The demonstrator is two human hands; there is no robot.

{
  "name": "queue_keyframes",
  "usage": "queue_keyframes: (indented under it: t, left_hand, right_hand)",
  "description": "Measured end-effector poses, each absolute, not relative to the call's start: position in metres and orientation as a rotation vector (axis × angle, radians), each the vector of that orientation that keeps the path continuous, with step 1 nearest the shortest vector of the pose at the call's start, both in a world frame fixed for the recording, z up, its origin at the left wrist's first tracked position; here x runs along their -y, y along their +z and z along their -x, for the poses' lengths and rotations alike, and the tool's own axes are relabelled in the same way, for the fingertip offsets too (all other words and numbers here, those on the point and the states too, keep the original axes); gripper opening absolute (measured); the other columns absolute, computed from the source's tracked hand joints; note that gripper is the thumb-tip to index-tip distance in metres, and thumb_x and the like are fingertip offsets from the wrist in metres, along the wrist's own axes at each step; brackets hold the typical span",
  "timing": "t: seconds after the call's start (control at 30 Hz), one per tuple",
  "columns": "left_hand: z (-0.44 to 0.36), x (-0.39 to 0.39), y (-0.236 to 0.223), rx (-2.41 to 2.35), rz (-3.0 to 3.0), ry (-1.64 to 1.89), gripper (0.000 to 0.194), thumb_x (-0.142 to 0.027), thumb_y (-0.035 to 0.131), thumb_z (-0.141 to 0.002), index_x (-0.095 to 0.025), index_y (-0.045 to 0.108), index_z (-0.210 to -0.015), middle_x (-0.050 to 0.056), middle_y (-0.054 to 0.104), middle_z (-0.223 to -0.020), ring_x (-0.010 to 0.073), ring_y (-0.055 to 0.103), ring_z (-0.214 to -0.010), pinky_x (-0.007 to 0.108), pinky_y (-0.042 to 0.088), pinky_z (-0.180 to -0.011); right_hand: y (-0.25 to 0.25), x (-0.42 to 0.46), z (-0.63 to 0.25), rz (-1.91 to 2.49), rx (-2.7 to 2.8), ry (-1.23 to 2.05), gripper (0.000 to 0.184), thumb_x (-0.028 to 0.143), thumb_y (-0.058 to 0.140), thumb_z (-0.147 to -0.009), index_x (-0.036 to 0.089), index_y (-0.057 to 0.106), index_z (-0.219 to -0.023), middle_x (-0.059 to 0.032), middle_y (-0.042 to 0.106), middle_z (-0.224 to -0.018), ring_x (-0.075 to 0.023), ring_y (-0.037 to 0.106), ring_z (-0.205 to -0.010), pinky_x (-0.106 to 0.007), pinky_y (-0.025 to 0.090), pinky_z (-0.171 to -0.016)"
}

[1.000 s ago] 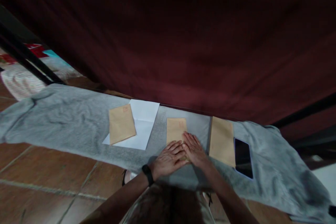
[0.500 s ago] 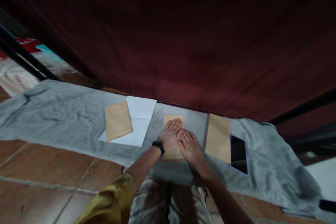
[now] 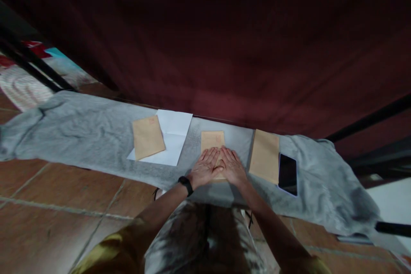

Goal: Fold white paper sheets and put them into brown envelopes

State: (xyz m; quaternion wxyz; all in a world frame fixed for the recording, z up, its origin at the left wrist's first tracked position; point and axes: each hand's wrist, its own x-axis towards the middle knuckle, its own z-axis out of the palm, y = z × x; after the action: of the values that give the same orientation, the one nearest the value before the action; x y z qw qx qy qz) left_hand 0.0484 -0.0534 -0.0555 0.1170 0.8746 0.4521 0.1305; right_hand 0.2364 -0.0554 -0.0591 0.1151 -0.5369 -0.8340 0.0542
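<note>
My left hand (image 3: 204, 168) lies flat on a brown paper envelope (image 3: 212, 138), fingers stretched out. Beside it, my right hand (image 3: 233, 167) also rests flat on the envelope, its thumb side close against the left hand. The two hands cover the middle and most of the lower part of this envelope. To the left, another brown envelope (image 3: 148, 138) with a small red mark lies partly over a creased white sheet of paper (image 3: 176, 137). Right of my hands is a further brown envelope (image 3: 265, 156).
A phone or tablet with a dark screen (image 3: 288, 174) lies against the right envelope. Everything rests on a grey cloth (image 3: 93, 137) over a long low surface. Behind it hangs a dark red curtain (image 3: 218, 60). Tiled floor (image 3: 70, 197) shows in front.
My left hand has slid down the envelope toward me, uncovering its upper part. My right hand has shifted up slightly on it. The whole view has tilted a little.
</note>
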Motion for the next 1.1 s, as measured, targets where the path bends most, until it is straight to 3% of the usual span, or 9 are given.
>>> queue_keyframes:
  t: [0.2,0.4,0.6,0.77,0.9,1.1]
  left_hand:
    - [-0.031,0.097,-0.054,-1.255,-2.588,0.38,0.077,-0.063,0.041,-0.101,-0.015,0.029,-0.161,0.016,0.034,-0.166,0.0248,0.026,-0.156,0.047,0.016,-0.129]
    - [-0.024,0.123,-0.048,-1.337,-2.5,0.521,0.051,-0.038,0.041,-0.106,-0.018,0.046,-0.152,0.011,0.047,-0.159,0.0214,0.039,-0.15,0.044,0.033,-0.124]
    - [-0.03,0.125,-0.047,-1.412,-2.363,0.7,0.041,-0.029,0.037,-0.106,-0.021,0.061,-0.138,0.008,0.061,-0.147,0.02,0.053,-0.14,0.043,0.042,-0.119]
    - [-0.037,0.126,-0.047,-1.501,-2.273,0.804,0.038,-0.025,0.04,-0.104,-0.022,0.065,-0.132,0.007,0.065,-0.142,0.0202,0.056,-0.136,0.043,0.045,-0.117]
    - [-0.042,0.127,-0.052,-1.514,-2.245,0.827,0.039,-0.023,0.038,-0.103,-0.021,0.063,-0.133,0.009,0.063,-0.143,0.0218,0.055,-0.137,0.046,0.045,-0.117]
    - [-0.046,0.133,-0.063,-1.734,-2.11,1.001,0.044,-0.023,0.044,-0.1,-0.02,0.049,-0.143,0.014,0.049,-0.155,0.029,0.045,-0.145,0.054,0.044,-0.117]
  right_hand:
    - [-0.057,0.053,-0.241,1.541,2.329,0.19,0.052,0.023,0.033,-0.104,0.016,0.049,-0.152,-0.0088,0.049,-0.157,-0.0203,0.043,-0.147,-0.045,0.028,-0.126]
    - [-0.057,0.077,-0.251,1.411,2.246,0.299,0.045,0.023,0.036,-0.104,0.02,0.065,-0.138,-0.0072,0.062,-0.146,-0.0197,0.055,-0.137,-0.044,0.038,-0.121]
    - [-0.055,0.113,-0.258,1.382,2.319,0.281,0.042,0.03,0.041,-0.105,0.023,0.061,-0.142,-0.0065,0.059,-0.149,-0.0207,0.054,-0.138,-0.046,0.039,-0.121]
    - [-0.053,0.136,-0.246,1.492,2.255,0.184,0.045,0.023,0.036,-0.106,0.02,0.058,-0.145,-0.0072,0.059,-0.149,-0.0201,0.053,-0.139,-0.044,0.037,-0.122]
    - [-0.054,0.157,-0.231,1.46,2.359,0.146,0.047,0.024,0.034,-0.107,0.02,0.053,-0.149,-0.0056,0.052,-0.155,-0.02,0.046,-0.145,-0.043,0.03,-0.126]
    - [-0.053,0.167,-0.225,1.54,2.317,0.102,0.049,0.03,0.035,-0.108,0.022,0.047,-0.154,-0.0063,0.05,-0.156,-0.0212,0.047,-0.145,-0.046,0.033,-0.125]
